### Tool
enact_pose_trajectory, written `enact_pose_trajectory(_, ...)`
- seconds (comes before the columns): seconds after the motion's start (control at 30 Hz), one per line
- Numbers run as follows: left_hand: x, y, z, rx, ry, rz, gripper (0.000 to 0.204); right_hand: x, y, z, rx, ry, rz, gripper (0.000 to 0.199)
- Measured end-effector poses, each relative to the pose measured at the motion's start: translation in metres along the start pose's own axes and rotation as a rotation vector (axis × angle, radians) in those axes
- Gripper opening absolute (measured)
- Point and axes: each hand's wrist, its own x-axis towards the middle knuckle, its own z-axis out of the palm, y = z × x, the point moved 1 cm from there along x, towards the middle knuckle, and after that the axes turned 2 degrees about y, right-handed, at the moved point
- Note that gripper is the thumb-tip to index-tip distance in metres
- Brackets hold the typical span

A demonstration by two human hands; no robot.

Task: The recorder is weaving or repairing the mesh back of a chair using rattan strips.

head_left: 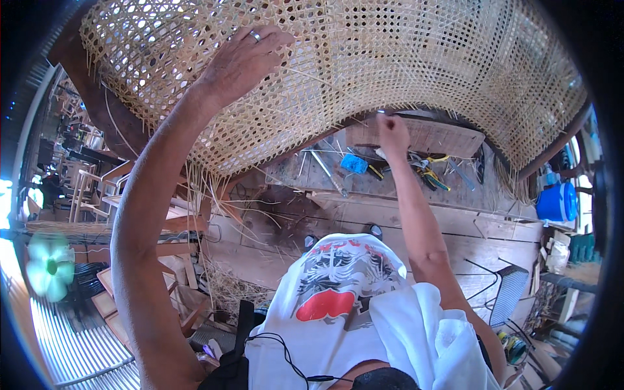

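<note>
A large panel of pale woven cane (338, 58) stretches over a dark curved wooden frame (468, 120). My left hand (250, 58), with a ring on one finger, rests at the panel's left part. Its fingers are closed, and a loose cane strand (309, 77) runs out from beneath them to the right. By the middle of the frame's near edge, my right hand (393, 133) is closed in a fist. Something small and bright shows at its top, too small to name. Loose strand ends (211, 188) hang from the panel's near left edge.
Under the frame, a wooden bench (374, 188) carries a blue object (353, 164), a metal rod (329, 174), yellow-handled pliers (434, 179) and a wooden board (422, 136). A blue container (557, 201) is at right. A fan (51, 268) spins at left, near wooden frames (107, 292).
</note>
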Motion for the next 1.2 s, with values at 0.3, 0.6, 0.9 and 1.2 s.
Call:
enact_pose_trajectory(0.3,-0.002,0.000,0.005,-0.084,0.061,-0.004,0.012,0.000,-0.137,-0.011,0.158,0.019,-0.766,0.035)
enact_pose_trajectory(0.6,-0.004,0.006,0.005,-0.066,0.040,-0.075,0.009,0.004,-0.165,0.027,0.509,-0.690,-0.099,0.035)
enact_pose_trajectory(0.9,-0.001,0.004,-0.010,-0.071,0.001,-0.071,0.042,0.002,-0.090,0.054,0.684,-0.676,0.084,0.022)
enact_pose_trajectory(1.2,0.037,0.091,0.054,-0.429,-0.257,-0.050,0.028,0.006,-0.026,-0.029,0.393,-0.682,-0.204,0.039)
